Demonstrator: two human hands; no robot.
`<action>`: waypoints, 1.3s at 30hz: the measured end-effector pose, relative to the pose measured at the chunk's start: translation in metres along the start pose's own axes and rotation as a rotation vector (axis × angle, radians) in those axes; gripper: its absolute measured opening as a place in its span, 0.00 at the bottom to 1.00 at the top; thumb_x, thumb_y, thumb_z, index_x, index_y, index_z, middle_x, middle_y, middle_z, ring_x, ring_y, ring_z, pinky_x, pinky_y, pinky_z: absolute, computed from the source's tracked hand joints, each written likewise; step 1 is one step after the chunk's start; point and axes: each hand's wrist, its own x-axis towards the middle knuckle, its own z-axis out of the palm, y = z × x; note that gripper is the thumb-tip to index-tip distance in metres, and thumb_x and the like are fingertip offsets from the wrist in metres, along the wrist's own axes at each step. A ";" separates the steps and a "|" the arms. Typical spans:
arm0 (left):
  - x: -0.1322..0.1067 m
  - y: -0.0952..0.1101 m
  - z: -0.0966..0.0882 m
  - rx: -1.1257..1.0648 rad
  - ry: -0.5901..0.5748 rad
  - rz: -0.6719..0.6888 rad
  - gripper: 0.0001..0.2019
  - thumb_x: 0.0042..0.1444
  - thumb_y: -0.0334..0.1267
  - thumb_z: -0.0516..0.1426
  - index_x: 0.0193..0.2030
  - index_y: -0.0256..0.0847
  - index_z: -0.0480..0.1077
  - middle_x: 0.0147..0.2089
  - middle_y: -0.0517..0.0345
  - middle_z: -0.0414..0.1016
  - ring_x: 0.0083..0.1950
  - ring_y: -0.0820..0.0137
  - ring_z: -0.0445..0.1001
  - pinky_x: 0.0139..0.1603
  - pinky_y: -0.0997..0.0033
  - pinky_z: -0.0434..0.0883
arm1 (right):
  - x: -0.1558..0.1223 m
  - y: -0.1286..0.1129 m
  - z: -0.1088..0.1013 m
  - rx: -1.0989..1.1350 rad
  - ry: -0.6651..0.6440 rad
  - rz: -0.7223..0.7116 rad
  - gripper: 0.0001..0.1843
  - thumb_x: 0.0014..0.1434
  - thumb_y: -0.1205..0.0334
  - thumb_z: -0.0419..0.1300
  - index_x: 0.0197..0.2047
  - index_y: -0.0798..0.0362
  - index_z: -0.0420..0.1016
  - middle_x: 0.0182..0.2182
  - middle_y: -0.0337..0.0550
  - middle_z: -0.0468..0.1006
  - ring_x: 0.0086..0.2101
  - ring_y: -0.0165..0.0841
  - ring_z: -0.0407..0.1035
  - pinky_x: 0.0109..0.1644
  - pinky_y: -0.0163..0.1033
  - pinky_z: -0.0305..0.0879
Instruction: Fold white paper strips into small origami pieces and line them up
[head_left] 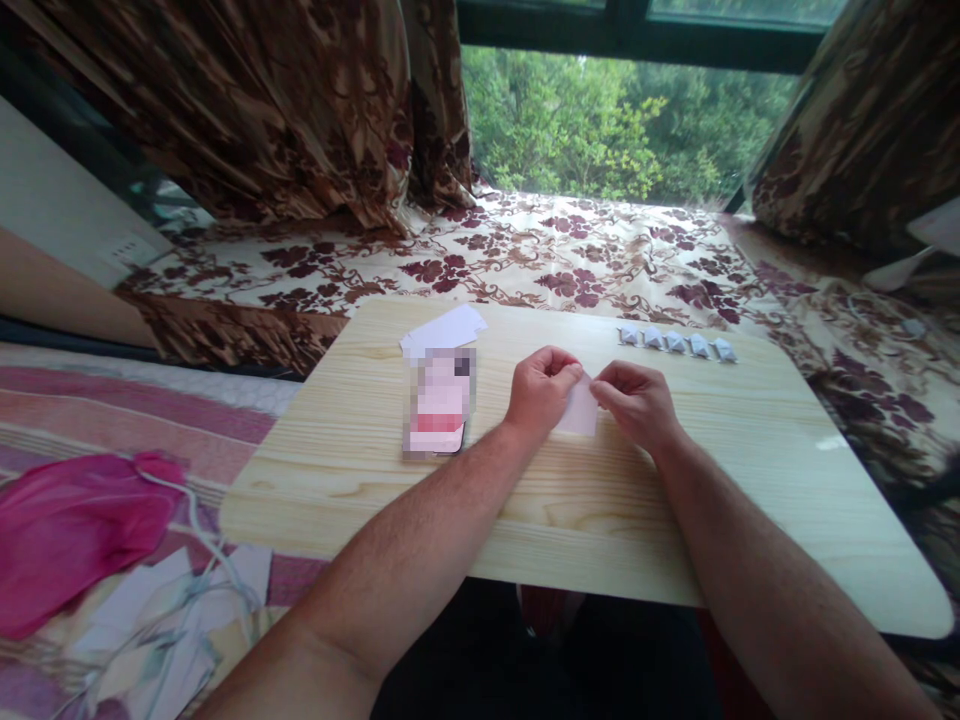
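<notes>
Both my hands meet over the middle of a pale wooden table (570,520). My left hand (541,389) is closed and pinches the top left edge of a small white paper slip (580,412). My right hand (636,401) is closed too and pinches the slip's top right edge. The slip hangs between the two hands just above the tabletop. A short stack of white paper slips (444,329) lies at the table's far left. Several small folded paper pieces (676,342) lie in a row at the far right.
A phone (439,402) lies on the table left of my left hand, its screen blurred. A pink cloth (67,525) and white cables (202,570) lie on the bed at the left. Patterned curtains (300,110) and a window are behind the table.
</notes>
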 end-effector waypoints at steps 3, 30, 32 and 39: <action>0.000 -0.001 0.001 -0.027 0.011 -0.013 0.05 0.47 0.36 0.63 0.28 0.39 0.73 0.25 0.63 0.69 0.27 0.75 0.63 0.29 0.74 0.60 | 0.000 0.000 0.000 0.000 0.002 0.004 0.10 0.53 0.64 0.62 0.21 0.54 0.70 0.17 0.34 0.66 0.20 0.25 0.55 0.24 0.35 0.47; 0.002 -0.003 0.000 0.044 0.009 -0.021 0.06 0.47 0.38 0.65 0.31 0.38 0.78 0.25 0.61 0.73 0.28 0.75 0.66 0.29 0.74 0.62 | 0.001 -0.002 -0.004 -0.013 0.043 0.013 0.10 0.52 0.63 0.63 0.22 0.54 0.71 0.17 0.34 0.68 0.20 0.26 0.57 0.24 0.34 0.49; 0.002 -0.002 0.000 0.051 -0.005 -0.002 0.07 0.49 0.39 0.65 0.33 0.38 0.79 0.28 0.60 0.75 0.29 0.74 0.68 0.31 0.74 0.64 | 0.002 -0.002 -0.004 -0.007 0.058 0.019 0.10 0.52 0.62 0.63 0.22 0.54 0.72 0.17 0.35 0.68 0.20 0.26 0.58 0.24 0.34 0.50; 0.002 -0.004 0.000 0.066 0.005 0.028 0.07 0.50 0.35 0.62 0.35 0.40 0.81 0.30 0.59 0.78 0.31 0.72 0.71 0.32 0.73 0.66 | 0.005 0.001 -0.007 0.021 0.092 0.017 0.07 0.52 0.63 0.63 0.24 0.54 0.74 0.17 0.35 0.69 0.20 0.27 0.60 0.25 0.34 0.53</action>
